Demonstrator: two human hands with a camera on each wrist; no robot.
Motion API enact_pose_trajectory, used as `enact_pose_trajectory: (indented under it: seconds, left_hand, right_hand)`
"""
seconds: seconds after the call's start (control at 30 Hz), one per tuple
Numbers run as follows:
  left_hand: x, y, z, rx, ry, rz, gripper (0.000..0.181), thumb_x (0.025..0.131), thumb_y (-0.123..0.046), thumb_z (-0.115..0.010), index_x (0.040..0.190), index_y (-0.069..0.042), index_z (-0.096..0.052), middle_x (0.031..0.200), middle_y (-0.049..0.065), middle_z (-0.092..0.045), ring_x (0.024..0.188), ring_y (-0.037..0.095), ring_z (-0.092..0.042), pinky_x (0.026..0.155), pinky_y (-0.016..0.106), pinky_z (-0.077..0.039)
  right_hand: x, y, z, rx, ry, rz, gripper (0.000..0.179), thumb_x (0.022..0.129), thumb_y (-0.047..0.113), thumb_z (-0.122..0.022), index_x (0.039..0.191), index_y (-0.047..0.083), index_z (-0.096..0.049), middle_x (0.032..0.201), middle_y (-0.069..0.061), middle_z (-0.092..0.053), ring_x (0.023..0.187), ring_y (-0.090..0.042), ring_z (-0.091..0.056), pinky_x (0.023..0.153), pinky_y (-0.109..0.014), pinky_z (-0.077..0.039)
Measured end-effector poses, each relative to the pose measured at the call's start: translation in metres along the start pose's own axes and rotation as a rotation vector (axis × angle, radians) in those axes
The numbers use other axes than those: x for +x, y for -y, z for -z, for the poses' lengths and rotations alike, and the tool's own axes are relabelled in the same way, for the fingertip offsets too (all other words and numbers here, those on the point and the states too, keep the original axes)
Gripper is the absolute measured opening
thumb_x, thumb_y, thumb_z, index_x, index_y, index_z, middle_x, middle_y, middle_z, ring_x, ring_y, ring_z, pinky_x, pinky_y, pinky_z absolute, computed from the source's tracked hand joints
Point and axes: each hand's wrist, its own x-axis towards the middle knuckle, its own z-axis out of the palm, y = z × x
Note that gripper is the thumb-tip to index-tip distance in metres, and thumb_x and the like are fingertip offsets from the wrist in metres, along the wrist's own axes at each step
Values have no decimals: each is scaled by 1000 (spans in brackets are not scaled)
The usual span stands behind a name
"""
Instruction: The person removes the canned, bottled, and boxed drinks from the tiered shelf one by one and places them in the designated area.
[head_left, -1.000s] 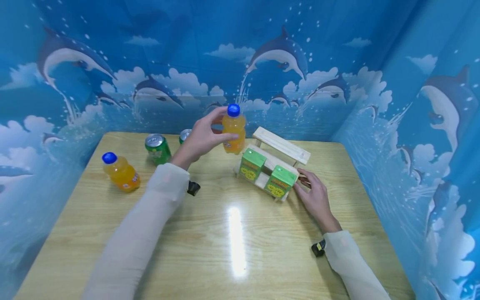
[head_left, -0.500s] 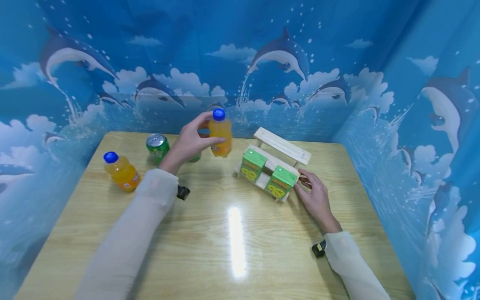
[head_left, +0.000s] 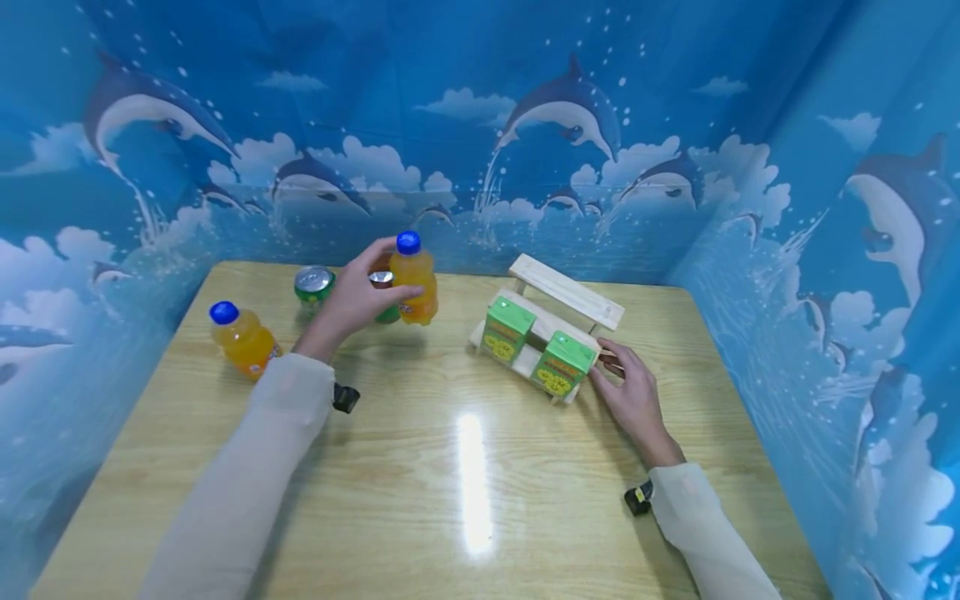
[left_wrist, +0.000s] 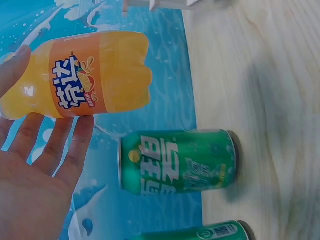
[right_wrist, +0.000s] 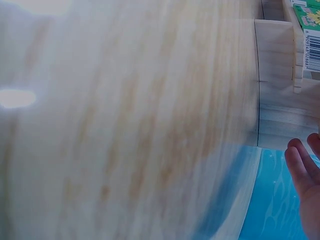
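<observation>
My left hand (head_left: pixel 352 296) grips a small orange soda bottle (head_left: pixel 417 271) with a blue cap, thumb and fingers round its sides, lifted upright above the back of the table. In the left wrist view, a green soda can (left_wrist: pixel 180 161) stands close by the held bottle. My right hand (head_left: pixel 634 398) holds the right end of a small wooden rack (head_left: pixel 567 290), thumb in front and fingers bent at its side. In the right wrist view, fingertips touch the rack's side panel (right_wrist: pixel 287 112). Two green drink cartons (head_left: pixel 507 329) with yellow fruit pictures stand on the lower tier.
Another orange soda bottle (head_left: pixel 243 340) stands at the left of the wooden table (head_left: pixel 420 483). A second green can (head_left: pixel 313 285) is behind my left wrist. A blue dolphin-print curtain (head_left: pixel 450 108) bounds the table at the back and sides.
My left hand has carried the orange soda bottle leftward and a little lower, away from the rack and in front of a green can. The right hand has stayed at the rack's end.
</observation>
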Motion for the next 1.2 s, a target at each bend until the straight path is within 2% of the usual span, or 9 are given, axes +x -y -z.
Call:
enact_pose_trajectory:
  seconds: [0.3, 0.7, 0.97, 1.2]
  left_hand:
    - [-9, 12, 8, 7, -26, 52, 74, 99, -34, -84, 162, -28, -48, 158, 8, -59, 143, 33, -57, 119, 60, -51]
    - [-25, 24, 21, 22, -44, 153, 79, 98, -43, -82, 166, -31, -42, 163, 9, -55, 146, 36, -54, 117, 62, -52]
    - [-39, 31, 30, 48, -64, 190, 87, 99, -48, -80, 170, -30, -35, 170, 13, -47, 152, 41, -49, 122, 64, -46]
    - [-50, 45, 39, 81, -70, 248, 97, 97, -53, -81, 174, -26, -27, 175, 15, -40, 156, 42, -43, 126, 64, -41]
  right_hand:
    - [-1, 0, 0, -4, 7, -7, 51, 100, 7, -79, 148, 3, -63, 142, -22, -68, 122, -41, -73, 105, -47, -61]
    - [0, 1, 0, 13, 8, -11, 51, 99, 4, -79, 148, 2, -63, 143, -22, -67, 124, -42, -72, 106, -46, -60]
    - [1, 0, -2, 14, -15, -23, 51, 98, 4, -80, 147, 1, -64, 137, -24, -69, 120, -45, -74, 105, -50, -61]
    - [1, 1, -1, 9, -8, -24, 50, 100, 3, -78, 148, 1, -63, 137, -25, -68, 121, -47, -73, 106, -53, -61]
